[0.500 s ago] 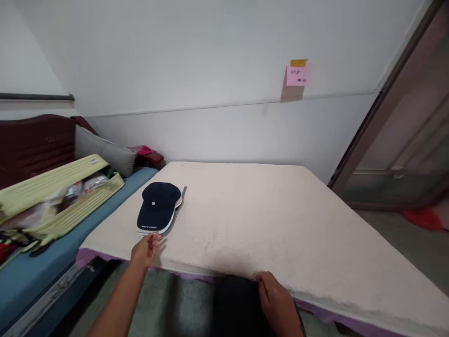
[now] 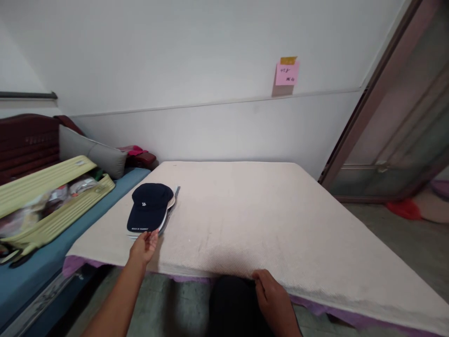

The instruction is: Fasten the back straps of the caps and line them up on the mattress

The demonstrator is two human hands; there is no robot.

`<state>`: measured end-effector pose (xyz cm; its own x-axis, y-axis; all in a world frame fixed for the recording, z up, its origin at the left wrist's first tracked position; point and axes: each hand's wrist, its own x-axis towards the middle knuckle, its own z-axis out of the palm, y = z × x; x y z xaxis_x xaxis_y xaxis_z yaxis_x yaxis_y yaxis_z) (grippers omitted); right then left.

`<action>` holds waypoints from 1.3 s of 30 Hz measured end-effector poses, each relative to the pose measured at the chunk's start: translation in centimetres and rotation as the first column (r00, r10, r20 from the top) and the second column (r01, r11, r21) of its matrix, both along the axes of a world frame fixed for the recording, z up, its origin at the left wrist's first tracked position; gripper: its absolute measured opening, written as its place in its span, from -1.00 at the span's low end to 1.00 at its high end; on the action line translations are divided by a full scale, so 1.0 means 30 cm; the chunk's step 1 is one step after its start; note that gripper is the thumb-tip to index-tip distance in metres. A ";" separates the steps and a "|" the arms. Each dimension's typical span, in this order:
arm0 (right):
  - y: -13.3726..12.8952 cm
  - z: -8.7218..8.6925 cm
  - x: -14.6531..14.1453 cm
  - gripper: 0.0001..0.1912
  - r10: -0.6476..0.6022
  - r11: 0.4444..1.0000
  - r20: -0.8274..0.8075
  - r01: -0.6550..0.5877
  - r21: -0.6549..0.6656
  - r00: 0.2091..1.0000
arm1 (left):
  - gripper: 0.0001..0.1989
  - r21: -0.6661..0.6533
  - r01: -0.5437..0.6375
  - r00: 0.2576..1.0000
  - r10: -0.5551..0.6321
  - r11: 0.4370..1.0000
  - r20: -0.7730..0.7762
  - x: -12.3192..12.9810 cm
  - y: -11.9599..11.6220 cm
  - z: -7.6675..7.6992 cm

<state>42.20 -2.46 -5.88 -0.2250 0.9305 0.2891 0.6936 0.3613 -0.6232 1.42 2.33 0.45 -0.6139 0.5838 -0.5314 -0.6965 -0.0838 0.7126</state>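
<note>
A navy baseball cap (image 2: 149, 206) with small white lettering lies on the left part of the covered table (image 2: 238, 210). Lighter cap brims and a grey edge show beneath it, as in a stack. My left hand (image 2: 143, 248) pinches the front edge of the navy cap's brim, fingertips over it. Whether the brims below are also gripped cannot be seen. Curled closed, my right hand (image 2: 274, 299) rests by the table's near edge, beside my dark-clothed knee (image 2: 235, 304). Nothing shows in it.
At left, a blue-covered bench (image 2: 45, 252) holds an opened pale yellow case (image 2: 45, 185) with bagged items, and a grey cushion (image 2: 94, 150). A pink note (image 2: 286, 74) is taped to the white wall. A sliding door (image 2: 382, 117) stands at right, with a red item (image 2: 403, 208) on the floor.
My left hand has gone from the brim's edge to a pinch on it. The view has shifted slightly right. My right hand stays by the table edge.
</note>
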 end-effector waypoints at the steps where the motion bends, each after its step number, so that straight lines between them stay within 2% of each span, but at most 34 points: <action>1: 0.001 -0.001 -0.001 -0.78 -0.002 1.000 0.003 0.002 -0.003 1.000 | -0.66 0.000 0.002 1.000 -0.002 1.000 -0.005 0.003 0.003 0.005; 5: 0.001 0.004 -0.003 -0.79 -0.010 0.999 0.023 0.011 -0.042 1.000 | -0.71 -0.001 0.005 0.999 -0.005 1.000 -0.035 0.013 0.024 0.023; 8: -0.006 0.016 -0.001 -0.79 -0.016 0.998 0.016 0.017 -0.056 1.000 | -0.84 0.012 0.022 0.998 -0.021 1.000 -0.054 0.014 0.050 0.038; 14: -0.009 0.016 -0.009 -0.79 -0.031 0.996 0.032 0.033 -0.079 0.999 | -0.74 0.065 0.074 0.994 -0.068 0.995 -0.084 0.003 0.115 0.082; 18: -0.003 0.002 -0.008 -0.78 0.012 0.994 0.074 -0.004 -0.110 0.997 | -0.76 0.135 0.032 0.994 -0.017 0.990 -0.110 0.005 0.154 0.119; 21: 0.018 0.000 0.007 -0.76 0.029 0.986 0.010 -0.027 -0.162 1.000 | -0.78 0.235 -0.001 0.991 0.033 0.972 -0.132 0.049 0.174 0.146; 24: 0.069 0.004 0.013 -0.80 -0.021 0.967 -0.191 -0.029 -0.252 0.981 | -0.80 0.319 0.048 0.990 -0.002 0.946 -0.143 0.155 0.189 0.165; 26: 0.120 0.012 0.003 -0.84 -0.095 0.928 -0.389 -0.059 -0.367 0.917 | -0.82 0.358 0.110 0.988 -0.062 0.927 -0.144 0.259 0.197 0.167; 28: 0.178 0.028 -0.017 -0.88 -0.202 0.864 -0.574 -0.131 -0.486 0.794 | -0.84 0.389 0.165 0.983 -0.120 0.906 -0.137 0.379 0.205 0.159; 30: 0.241 0.057 -0.036 -0.90 -0.289 0.816 -0.694 -0.210 -0.539 0.660 | -0.86 0.404 0.218 0.975 -0.186 0.889 -0.118 0.506 0.214 0.141; 35: 0.406 0.160 -0.036 -0.67 -0.363 0.804 -0.875 -0.368 -0.468 0.321 | -0.93 0.391 0.317 0.945 -0.323 0.864 -0.054 0.793 0.241 0.070; 39: 0.529 0.214 0.027 -0.58 -0.408 0.802 -0.897 -0.402 -0.442 0.170 | -0.95 0.337 0.441 0.886 -0.463 0.832 -0.018 0.944 0.251 -0.006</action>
